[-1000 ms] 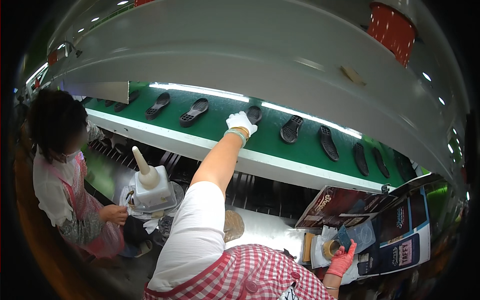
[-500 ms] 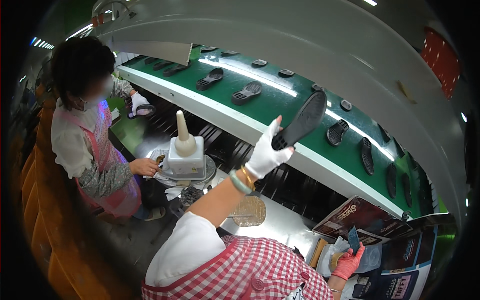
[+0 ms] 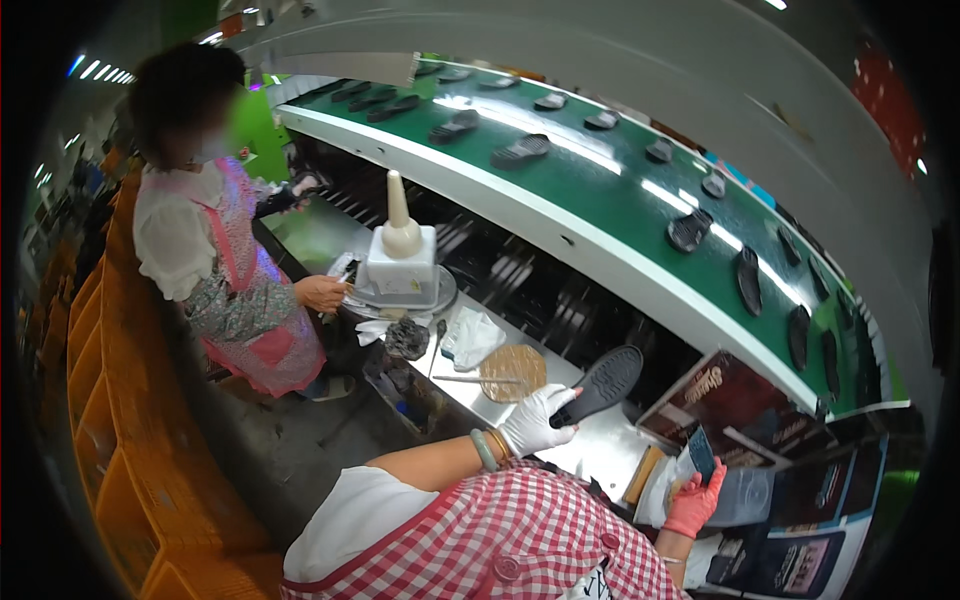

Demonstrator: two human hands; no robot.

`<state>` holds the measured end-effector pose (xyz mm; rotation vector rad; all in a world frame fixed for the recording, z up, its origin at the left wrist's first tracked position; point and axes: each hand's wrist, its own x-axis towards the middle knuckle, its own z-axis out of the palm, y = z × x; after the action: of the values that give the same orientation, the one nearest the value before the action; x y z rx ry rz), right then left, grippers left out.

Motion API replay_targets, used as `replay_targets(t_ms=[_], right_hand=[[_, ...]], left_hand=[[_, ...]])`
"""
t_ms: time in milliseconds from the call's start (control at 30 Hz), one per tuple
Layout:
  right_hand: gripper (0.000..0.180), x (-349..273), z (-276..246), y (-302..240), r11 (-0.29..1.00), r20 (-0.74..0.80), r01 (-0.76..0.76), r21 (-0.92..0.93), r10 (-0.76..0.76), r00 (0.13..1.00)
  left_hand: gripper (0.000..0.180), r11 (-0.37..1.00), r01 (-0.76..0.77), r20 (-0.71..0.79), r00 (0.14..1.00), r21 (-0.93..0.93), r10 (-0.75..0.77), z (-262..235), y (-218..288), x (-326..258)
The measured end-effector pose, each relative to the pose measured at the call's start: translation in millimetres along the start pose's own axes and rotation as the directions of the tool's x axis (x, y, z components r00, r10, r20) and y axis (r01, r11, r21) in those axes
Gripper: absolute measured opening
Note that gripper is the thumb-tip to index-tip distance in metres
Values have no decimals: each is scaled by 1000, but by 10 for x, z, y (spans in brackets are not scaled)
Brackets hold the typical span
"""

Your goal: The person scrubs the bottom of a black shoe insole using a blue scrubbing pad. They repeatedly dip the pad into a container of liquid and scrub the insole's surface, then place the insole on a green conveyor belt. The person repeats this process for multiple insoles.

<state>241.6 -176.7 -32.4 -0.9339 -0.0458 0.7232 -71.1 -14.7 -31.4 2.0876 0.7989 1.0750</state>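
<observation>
Left hand: in a white glove, the person's left hand point(image 3: 538, 422) grasps one end of a black shoe sole point(image 3: 606, 380), with fingers and thumb wrapped around it.
Held sole: it slants up and away to the right from the glove, its patterned face showing, in front of the bare metal of the worktable point(image 3: 600, 446). Whether it touches the table is hard to tell.
Right hand: in a coral-pink glove, the right hand point(image 3: 692, 503) grips a small, flat, dark blue piece point(image 3: 701, 453), which points upward.
Beside the right hand: a clear plastic box point(image 3: 747, 497) sits just to its right; a dark red printed panel point(image 3: 708, 400) leans behind.
Left of the held sole: a round brown disc point(image 3: 515, 374) lies on the table with a thin stick point(image 3: 470, 379) across it. Next come a crumpled white cloth or bag point(image 3: 473, 338) and a rough dark lump point(image 3: 407, 338).
Further left: a white container point(image 3: 402, 265) has a tall cream cone on top.
Beyond the table: a green conveyor belt point(image 3: 590, 185) with a white edge carries more dark soles point(image 3: 690, 231), spaced apart.
Far left: a co-worker point(image 3: 240, 270) in a pink apron stands beside orange crates point(image 3: 150, 470).
</observation>
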Motion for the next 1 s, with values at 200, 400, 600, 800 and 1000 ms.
replay_targets(t_ms=[200, 400, 600, 800, 1000], right_hand=[[32, -270, -469, -216, 998, -101, 62, -19, -63, 993], [33, -374, -883, -349, 999, -106, 27, 17, -25, 994], [32, -216, -1132, -279, 999, -116, -34, -4, 33, 993], [32, -101, -1010, -82, 995, 6, -69, -66, 69, 998], [33, 41, -929, 108, 989, 44, -145, -14, 145, 988]], left_hand=[[54, 945, 47, 123, 988, 323, -91, 909, -357, -223], [50, 779, 47, 430, 812, 625, -394, 1129, -172, -183], [26, 822, -299, 114, 910, -484, 398, 341, 1614, 231], [27, 408, -746, -68, 515, -526, 855, -588, 2694, 461], [27, 243, -681, -158, 470, -691, 868, -568, 2857, 514]])
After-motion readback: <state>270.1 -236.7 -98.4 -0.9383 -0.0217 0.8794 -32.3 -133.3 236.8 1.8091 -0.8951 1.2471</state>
